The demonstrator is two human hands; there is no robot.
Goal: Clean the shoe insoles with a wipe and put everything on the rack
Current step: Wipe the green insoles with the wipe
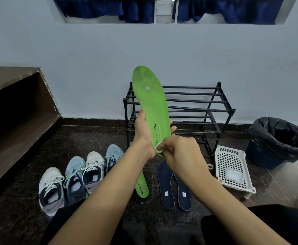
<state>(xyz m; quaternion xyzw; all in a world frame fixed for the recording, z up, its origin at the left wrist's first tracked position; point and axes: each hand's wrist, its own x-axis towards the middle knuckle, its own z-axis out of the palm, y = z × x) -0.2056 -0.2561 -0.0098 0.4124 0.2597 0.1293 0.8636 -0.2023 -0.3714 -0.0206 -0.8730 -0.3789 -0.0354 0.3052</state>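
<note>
- Your left hand [145, 129] grips the green insole [150, 96] around its middle, upright before the black rack [197, 101]; your right hand [181, 152] pinches a white wipe [158, 149] against its heel end.
- Brace firmly with the left so the insole cannot flex; stroke heel to toe, over the grey scuffs near the top.
- Most of the wipe hides under your fingers; your left forearm partly covers the second green insole [142, 187] on the floor.

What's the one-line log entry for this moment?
step: wiping green insole | left hand: holds insole, toe up | right hand: pinches wipe at heel | floor: second green insole, two navy insoles, four shoes
</note>
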